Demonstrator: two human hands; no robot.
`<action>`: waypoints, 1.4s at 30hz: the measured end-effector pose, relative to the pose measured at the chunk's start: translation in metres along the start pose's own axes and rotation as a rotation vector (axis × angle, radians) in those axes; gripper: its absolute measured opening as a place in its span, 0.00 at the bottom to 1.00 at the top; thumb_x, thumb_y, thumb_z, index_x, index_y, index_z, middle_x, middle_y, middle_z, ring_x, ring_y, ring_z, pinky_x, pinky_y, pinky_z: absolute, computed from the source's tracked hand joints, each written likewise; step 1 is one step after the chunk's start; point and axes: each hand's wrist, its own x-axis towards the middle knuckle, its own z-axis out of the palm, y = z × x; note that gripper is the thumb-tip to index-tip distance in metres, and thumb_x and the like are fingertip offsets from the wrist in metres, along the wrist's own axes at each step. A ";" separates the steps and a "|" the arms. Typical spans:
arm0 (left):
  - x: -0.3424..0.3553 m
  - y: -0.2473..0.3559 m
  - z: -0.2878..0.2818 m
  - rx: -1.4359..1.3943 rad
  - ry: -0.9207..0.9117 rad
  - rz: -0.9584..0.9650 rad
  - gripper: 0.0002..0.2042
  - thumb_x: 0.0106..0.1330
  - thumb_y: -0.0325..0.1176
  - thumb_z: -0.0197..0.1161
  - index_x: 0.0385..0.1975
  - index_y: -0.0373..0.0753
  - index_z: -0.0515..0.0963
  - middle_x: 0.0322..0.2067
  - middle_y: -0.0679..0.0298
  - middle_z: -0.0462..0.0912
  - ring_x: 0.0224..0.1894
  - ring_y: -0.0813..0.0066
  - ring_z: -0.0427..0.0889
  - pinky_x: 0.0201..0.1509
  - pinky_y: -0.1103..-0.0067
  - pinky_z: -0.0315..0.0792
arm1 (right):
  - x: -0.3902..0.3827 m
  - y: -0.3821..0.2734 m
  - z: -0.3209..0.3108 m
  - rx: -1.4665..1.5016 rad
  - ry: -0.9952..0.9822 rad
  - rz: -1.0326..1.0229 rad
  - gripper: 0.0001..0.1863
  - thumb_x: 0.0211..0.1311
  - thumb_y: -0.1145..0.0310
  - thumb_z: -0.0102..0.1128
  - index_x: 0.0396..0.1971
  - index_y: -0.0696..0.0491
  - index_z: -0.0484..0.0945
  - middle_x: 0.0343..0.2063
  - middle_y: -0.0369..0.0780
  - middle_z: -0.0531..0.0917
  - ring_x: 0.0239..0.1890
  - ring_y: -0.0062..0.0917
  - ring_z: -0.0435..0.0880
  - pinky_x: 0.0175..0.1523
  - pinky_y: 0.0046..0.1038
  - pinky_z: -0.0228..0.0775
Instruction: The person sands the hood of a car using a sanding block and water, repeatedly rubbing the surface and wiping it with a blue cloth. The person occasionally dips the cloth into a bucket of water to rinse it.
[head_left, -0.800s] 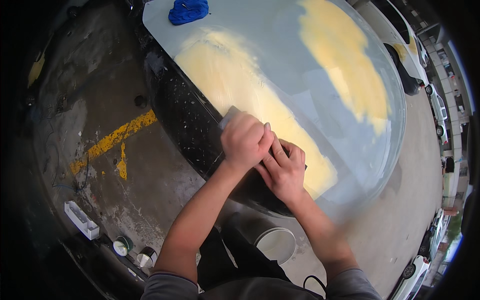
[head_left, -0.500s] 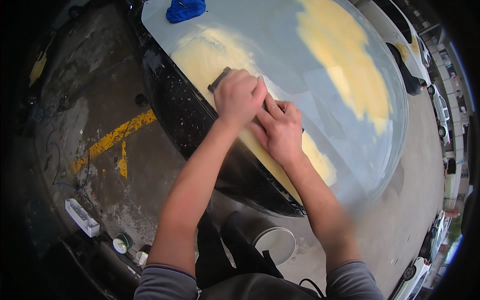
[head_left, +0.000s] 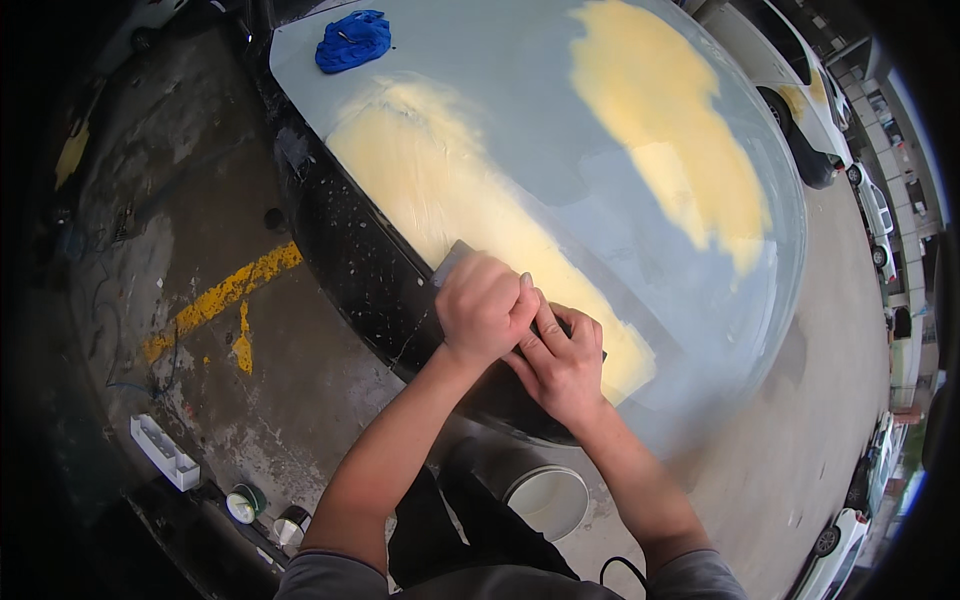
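Note:
Both my hands grip a long dark sanding block [head_left: 450, 262], pressed to a car's hood [head_left: 560, 130] near its black front edge. My left hand [head_left: 487, 308] is closed over the block's left part, fist-like. Close beside it, my right hand [head_left: 562, 368] has its fingers wrapped on the other part, the two hands touching. My palms hide most of the block; only its ends show. Under and beyond it lies a patch of pale yellow filler [head_left: 430, 180], smeared along the grey primer. A second yellow filler patch [head_left: 680, 130] covers the right side of the hood.
A crumpled blue cloth [head_left: 352, 42] lies on the hood's far left. Below the front edge stands a white bucket [head_left: 548, 502], near my legs. Open cans [head_left: 244, 503] and a white tray [head_left: 165, 452] sit at lower left. Parked cars [head_left: 872, 215] line the right.
My hands and the sanding block have slid toward me along the yellow filler to the hood's front edge. More of the filler patch behind them now shows.

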 end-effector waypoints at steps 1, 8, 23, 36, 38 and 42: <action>0.002 0.002 -0.004 -0.013 -0.018 -0.005 0.16 0.62 0.27 0.76 0.17 0.42 0.74 0.24 0.62 0.79 0.31 0.56 0.82 0.33 0.59 0.77 | 0.004 -0.008 -0.005 -0.003 -0.019 0.014 0.31 0.52 0.56 0.86 0.59 0.43 0.93 0.70 0.35 0.88 0.51 0.35 0.85 0.57 0.41 0.76; 0.055 -0.041 0.015 0.103 0.009 -0.081 0.17 0.67 0.31 0.72 0.17 0.40 0.74 0.25 0.62 0.80 0.32 0.54 0.83 0.34 0.57 0.77 | 0.064 0.017 0.024 0.033 -0.008 -0.016 0.26 0.54 0.59 0.86 0.55 0.43 0.92 0.68 0.35 0.88 0.54 0.37 0.84 0.59 0.44 0.74; 0.000 -0.018 -0.004 -0.004 0.035 0.004 0.15 0.61 0.28 0.76 0.17 0.43 0.75 0.25 0.63 0.79 0.32 0.56 0.83 0.36 0.60 0.79 | 0.007 -0.009 0.010 -0.002 -0.024 0.009 0.28 0.51 0.55 0.87 0.56 0.41 0.95 0.70 0.36 0.89 0.55 0.34 0.85 0.62 0.40 0.74; 0.047 -0.066 -0.013 -0.010 -0.002 0.003 0.14 0.65 0.30 0.74 0.19 0.40 0.77 0.25 0.62 0.81 0.32 0.55 0.83 0.38 0.60 0.79 | 0.067 -0.018 0.038 -0.068 0.040 -0.018 0.28 0.60 0.52 0.83 0.59 0.45 0.93 0.65 0.37 0.90 0.53 0.35 0.84 0.56 0.41 0.73; 0.104 -0.093 -0.002 0.065 -0.056 -0.064 0.16 0.72 0.33 0.72 0.20 0.40 0.79 0.26 0.62 0.82 0.35 0.54 0.84 0.38 0.58 0.78 | 0.124 0.000 0.057 -0.064 0.046 -0.015 0.26 0.61 0.53 0.82 0.58 0.44 0.93 0.65 0.37 0.90 0.52 0.36 0.83 0.54 0.43 0.72; 0.070 -0.084 -0.008 0.104 -0.020 -0.091 0.15 0.68 0.32 0.74 0.19 0.41 0.78 0.26 0.63 0.81 0.34 0.55 0.83 0.37 0.59 0.78 | 0.088 -0.006 0.057 -0.056 0.029 -0.027 0.28 0.61 0.53 0.83 0.61 0.43 0.93 0.66 0.36 0.90 0.54 0.36 0.84 0.56 0.41 0.73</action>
